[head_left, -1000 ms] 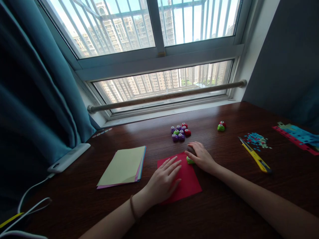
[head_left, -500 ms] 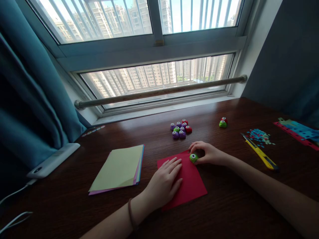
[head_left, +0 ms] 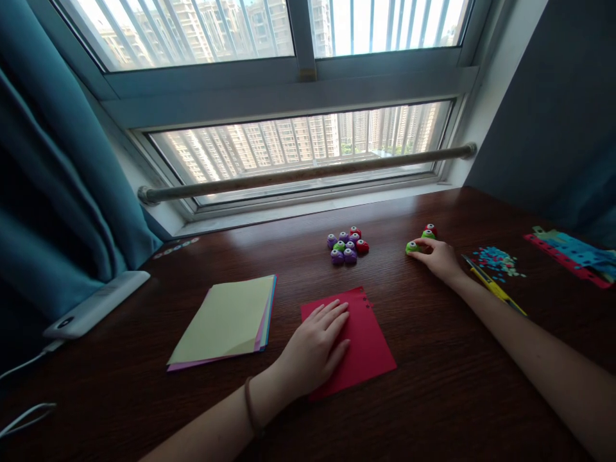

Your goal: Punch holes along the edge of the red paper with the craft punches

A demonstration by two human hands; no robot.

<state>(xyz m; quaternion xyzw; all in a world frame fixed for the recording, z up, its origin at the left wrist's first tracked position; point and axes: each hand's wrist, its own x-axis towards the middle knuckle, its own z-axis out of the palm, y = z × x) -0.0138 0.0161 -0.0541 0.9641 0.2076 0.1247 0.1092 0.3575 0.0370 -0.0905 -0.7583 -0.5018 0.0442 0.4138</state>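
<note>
Flat on a sheet of red paper [head_left: 368,346] lies my left hand [head_left: 315,350], fingers stretched out. Several small punched holes show near the paper's far right corner. My right hand [head_left: 437,258] pinches a green craft punch [head_left: 412,248] between thumb and fingers, farther back on the table. Just beyond it stand another green punch [head_left: 428,234] and a red punch [head_left: 430,228]. A cluster of purple, green and red punches [head_left: 350,255] sits behind the paper.
Left of the red paper is a stack of coloured paper [head_left: 226,321]. A yellow utility knife [head_left: 498,290] lies by my right forearm, near small paper bits [head_left: 498,262]. Punched coloured sheets [head_left: 572,253] are at the far right, a white power strip [head_left: 99,305] at the left.
My right hand has carried the green craft punch off the paper's corner, back and to the right, beside the other two. Holes now show at that corner. My left hand stays on the paper.
</note>
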